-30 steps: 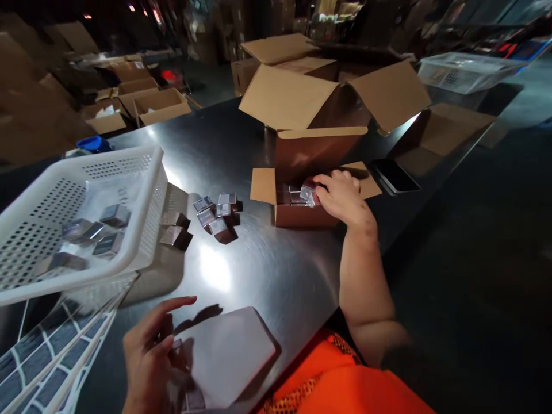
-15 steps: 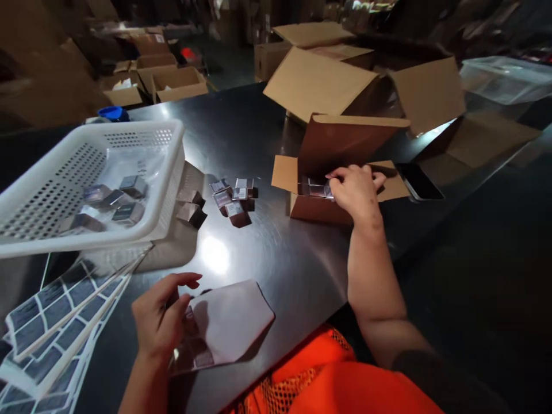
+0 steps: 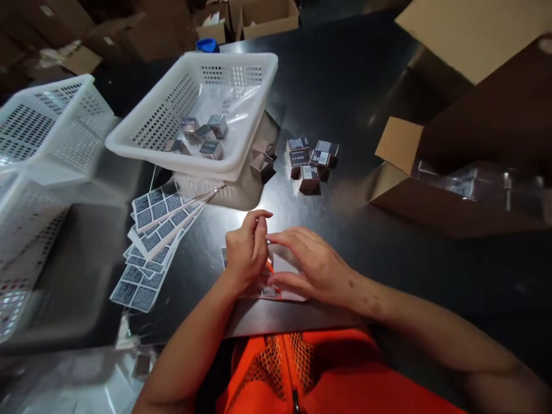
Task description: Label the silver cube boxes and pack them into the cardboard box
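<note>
Over a sheet with a pale bare area (image 3: pixel 287 261) and a shiny part at its left, my two hands meet near the table's front edge. My left hand (image 3: pixel 246 248) is closed, thumb against curled fingers; whatever it pinches is hidden. Close beside it, my right hand (image 3: pixel 321 267) has thumb and fingers apart, its fingertips near the left hand and above the sheet. Nothing shows in its grasp. Several small silvery-brown boxes (image 3: pixel 309 177) with printed labels stand beyond the hands. A fan of dark-printed label sheets (image 3: pixel 142 282) lies to the left.
A white perforated basket (image 3: pixel 263 86) with several small boxes and clear plastic stands behind the label sheets. More white baskets (image 3: pixel 73 144) are at far left. An open carton (image 3: pixel 452 210) with clear-wrapped contents sits at right, beneath larger cardboard flaps (image 3: pixel 474 34).
My right hand has left the carton and come to the sheet beside my left hand. My left hand's fingers have closed. The view has swung left and down.
</note>
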### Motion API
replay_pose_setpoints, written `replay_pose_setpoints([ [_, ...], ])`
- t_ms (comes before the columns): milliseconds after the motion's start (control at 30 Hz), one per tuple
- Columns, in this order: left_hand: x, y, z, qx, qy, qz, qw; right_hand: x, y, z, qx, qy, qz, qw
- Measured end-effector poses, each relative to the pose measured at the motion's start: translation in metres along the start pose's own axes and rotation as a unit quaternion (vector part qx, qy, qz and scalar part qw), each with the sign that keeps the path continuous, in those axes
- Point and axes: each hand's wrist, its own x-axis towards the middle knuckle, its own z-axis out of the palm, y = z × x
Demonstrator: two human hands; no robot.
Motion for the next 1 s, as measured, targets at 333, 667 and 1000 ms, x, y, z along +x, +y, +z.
replay_pose_setpoints([
  [333, 0.007, -0.002, -0.005, 0.2, 0.049, -0.032, 0.978, 0.003, 0.011, -0.003, 0.103, -0.03, 0.24, 0.965],
  [667, 0.024, -0.019, -0.008, 0.273, -0.002, -0.069, 0.959, 0.011, 0.025, -0.047, -0.053, 0.078, -0.098, 0.991],
  [1000, 0.017, -0.012, -0.002, 0.151, -0.091, 0.009, 0.984, 0.057, 0.089, -0.065, -0.295, 0.044, 0.035, 0.954],
])
